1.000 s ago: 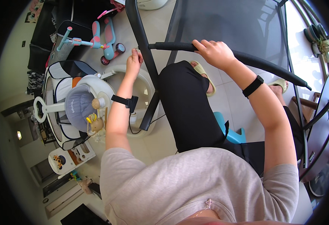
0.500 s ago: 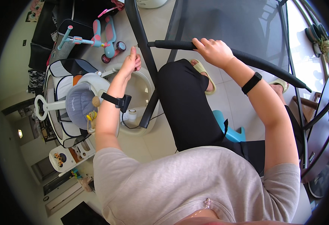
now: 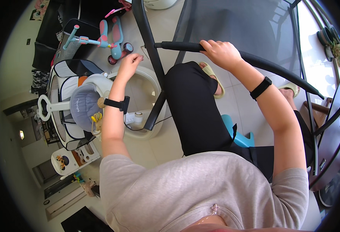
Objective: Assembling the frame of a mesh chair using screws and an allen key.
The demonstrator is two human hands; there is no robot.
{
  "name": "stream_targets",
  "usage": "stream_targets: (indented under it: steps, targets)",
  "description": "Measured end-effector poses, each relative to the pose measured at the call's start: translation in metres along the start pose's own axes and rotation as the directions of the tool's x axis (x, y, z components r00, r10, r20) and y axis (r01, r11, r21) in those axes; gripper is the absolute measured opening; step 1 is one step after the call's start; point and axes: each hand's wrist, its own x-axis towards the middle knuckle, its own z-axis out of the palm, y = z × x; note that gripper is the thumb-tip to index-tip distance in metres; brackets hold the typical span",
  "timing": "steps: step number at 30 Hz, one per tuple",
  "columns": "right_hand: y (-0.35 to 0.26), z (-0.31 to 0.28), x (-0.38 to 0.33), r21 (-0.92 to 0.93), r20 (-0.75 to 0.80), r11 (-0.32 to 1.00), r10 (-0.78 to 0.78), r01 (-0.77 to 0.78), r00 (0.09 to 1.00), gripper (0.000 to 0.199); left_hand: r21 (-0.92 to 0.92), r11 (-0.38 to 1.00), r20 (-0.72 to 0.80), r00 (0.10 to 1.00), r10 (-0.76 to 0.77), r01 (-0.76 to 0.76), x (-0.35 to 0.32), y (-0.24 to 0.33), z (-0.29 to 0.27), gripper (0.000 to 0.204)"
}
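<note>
A black foam-covered bar point(image 3: 270, 67) runs from the black upright post point(image 3: 146, 34) toward the right, over my knees. My right hand point(image 3: 221, 52) is wrapped over the bar near its left end and grips it. My left hand point(image 3: 129, 65) is left of the post, its fingers drawn together in a pinch. Just past its fingertips is a thin, bent, metal-looking rod point(image 3: 144, 51) beside the post. Whether the fingers touch the rod, or hold anything, I cannot make out. The post's lower leg point(image 3: 154, 112) slants down beside my left knee.
A dark mesh trampoline-like surface point(image 3: 235, 27) lies beyond the bar. On the left are a blue and pink child's scooter point(image 3: 117, 38), a white round-based baby seat point(image 3: 86, 102) and a folding playpen point(image 3: 57, 77). A turquoise plastic piece point(image 3: 237, 133) lies under my legs. A round dark table point(image 3: 332, 135) stands at right.
My left hand has turned and lowered slightly, from thumb raised to fingers pinched, and the thin rod now shows beyond it. My right hand keeps its grip on the bar.
</note>
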Motion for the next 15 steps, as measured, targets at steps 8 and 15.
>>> stream_targets:
  steps: [8,15]
  targets:
    - [0.0,-0.003,-0.003,0.017,0.034,1.0,0.024,-0.025,0.999,0.023,-0.575,0.594,0.476,0.821,-0.317,0.563,0.034,0.021,-0.018,0.02]
    - [0.0,-0.007,-0.001,0.014,0.009,1.0,-0.017,0.017,1.0,0.023,-0.577,0.624,0.444,0.844,-0.301,0.526,0.035,0.012,0.012,0.013]
